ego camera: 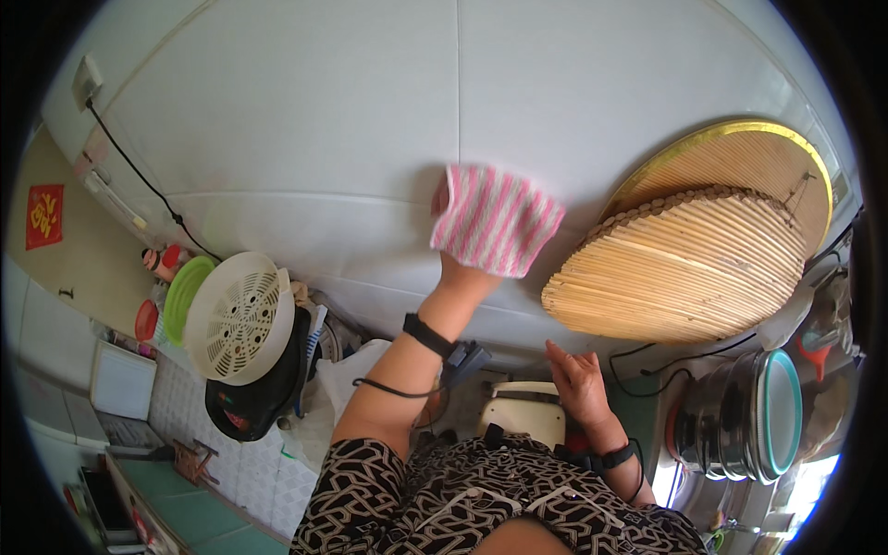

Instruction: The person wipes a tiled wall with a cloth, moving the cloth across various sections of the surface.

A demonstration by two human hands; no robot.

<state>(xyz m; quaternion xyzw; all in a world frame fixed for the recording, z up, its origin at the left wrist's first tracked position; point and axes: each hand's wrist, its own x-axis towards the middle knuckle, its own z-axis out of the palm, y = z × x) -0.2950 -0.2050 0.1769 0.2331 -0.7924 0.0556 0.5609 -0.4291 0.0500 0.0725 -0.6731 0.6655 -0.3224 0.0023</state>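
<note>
My left hand [441, 201] is raised to the white tiled wall [333, 139], holding a pink-and-white striped cloth [496, 220]. The cloth drapes over most of the hand, so only a little of the fingers shows at its left edge. Whether the cloth touches the tiles is hard to tell. Lower and to the right, my right hand [579, 383] is empty, its fingers partly spread, below the round lid of bound plant stalks [680, 270]. A black strap with a small device and cable is on each wrist.
A yellow-rimmed round board [808, 156] leans behind the stalk lid. Stacked pots [725, 416] stand at right. A white plastic colander [277, 333] and green basin [184, 298] are at left. A black cable [139, 170] hangs from a wall socket [87, 80]. A cream stool [524, 416] is below.
</note>
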